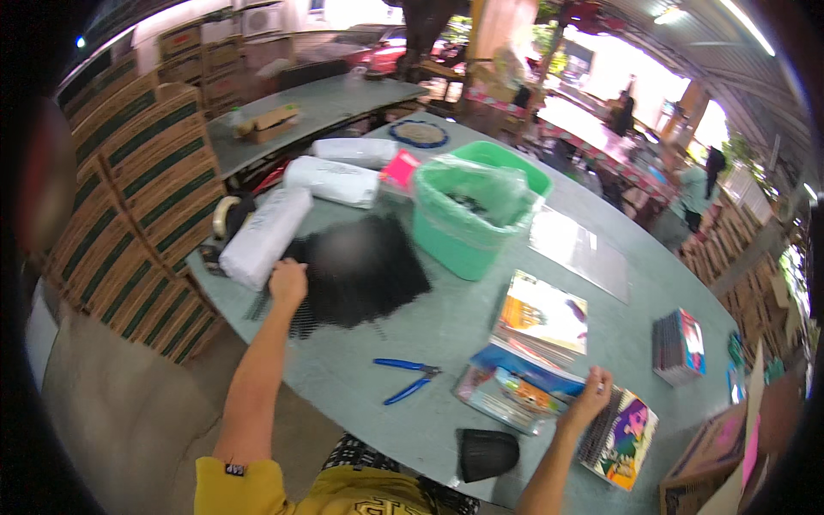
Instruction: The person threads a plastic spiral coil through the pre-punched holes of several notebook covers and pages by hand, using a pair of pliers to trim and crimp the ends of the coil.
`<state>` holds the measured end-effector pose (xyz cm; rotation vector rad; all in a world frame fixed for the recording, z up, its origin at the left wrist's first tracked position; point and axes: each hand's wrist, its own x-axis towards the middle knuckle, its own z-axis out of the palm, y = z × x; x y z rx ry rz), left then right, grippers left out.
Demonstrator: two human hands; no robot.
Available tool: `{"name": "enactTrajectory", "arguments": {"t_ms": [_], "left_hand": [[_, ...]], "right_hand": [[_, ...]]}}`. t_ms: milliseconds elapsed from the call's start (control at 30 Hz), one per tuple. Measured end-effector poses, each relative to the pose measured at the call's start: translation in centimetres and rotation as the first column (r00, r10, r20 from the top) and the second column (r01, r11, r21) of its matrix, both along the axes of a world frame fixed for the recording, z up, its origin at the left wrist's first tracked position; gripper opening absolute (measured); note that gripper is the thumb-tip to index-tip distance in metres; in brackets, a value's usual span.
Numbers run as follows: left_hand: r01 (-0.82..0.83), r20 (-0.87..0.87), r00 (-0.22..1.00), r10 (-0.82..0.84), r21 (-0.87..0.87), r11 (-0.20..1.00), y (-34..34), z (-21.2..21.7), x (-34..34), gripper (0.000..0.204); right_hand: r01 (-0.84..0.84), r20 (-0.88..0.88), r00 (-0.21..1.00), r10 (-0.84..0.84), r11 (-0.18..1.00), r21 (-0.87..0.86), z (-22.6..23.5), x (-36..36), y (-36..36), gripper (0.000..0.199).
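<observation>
Black spiral combs lie heaped on the grey-green tabletop, where the left hand rests on the heap's near edge, fingers curled over it. The right hand presses closed fingers on a bound notebook at the table's right. One finished stack sits beyond; loose covers and blue pliers suggest much binding remains.

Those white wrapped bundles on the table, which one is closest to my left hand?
The long white wrapped bundle at the table's left edge, lying right beside your left hand. The other two white bundles lie farther back, toward the green plastic tub.
</observation>
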<state>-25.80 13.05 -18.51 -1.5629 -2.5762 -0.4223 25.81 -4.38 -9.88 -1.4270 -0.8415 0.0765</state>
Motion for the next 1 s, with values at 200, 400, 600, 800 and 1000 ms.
{"name": "enactTrajectory", "arguments": {"t_ms": [200, 400, 600, 800, 1000], "left_hand": [[0.027, 0.247, 0.968, -0.052, 0.103, 0.994, 0.8, 2.5, -2.4, 0.028], [0.056, 0.193, 0.98, -0.053, -0.01, 0.998, 0.8, 2.9, -1.9, 0.03], [0.029, 0.29, 0.957, -0.033, 0.016, 0.999, 0.9, 4.2, -2.3, 0.036], [-0.071, 0.49, 0.87, 0.05, 0.024, 0.997, 1.7, 3.8, -3.1, 0.035], [0.146, 0.204, 0.969, -0.143, -0.002, 0.989, 1.5, 7.8, -0.3, 0.032]], "right_hand": [[-0.154, -0.099, 0.983, 0.156, 0.988, 0.026, 1.2, -1.0, -1.1, 0.028], [-0.176, -0.124, 0.976, 0.179, 0.984, 0.035, 1.0, -1.1, -1.4, 0.03], [-0.21, -0.143, 0.967, 0.212, 0.977, 0.026, 0.3, -0.4, -1.1, 0.035], [-0.228, -0.148, 0.961, 0.232, 0.973, 0.043, 0.1, -0.6, -1.2, 0.036], [-0.163, -0.133, 0.978, 0.164, 0.986, 0.014, 0.5, 0.0, -2.1, 0.025]]}}
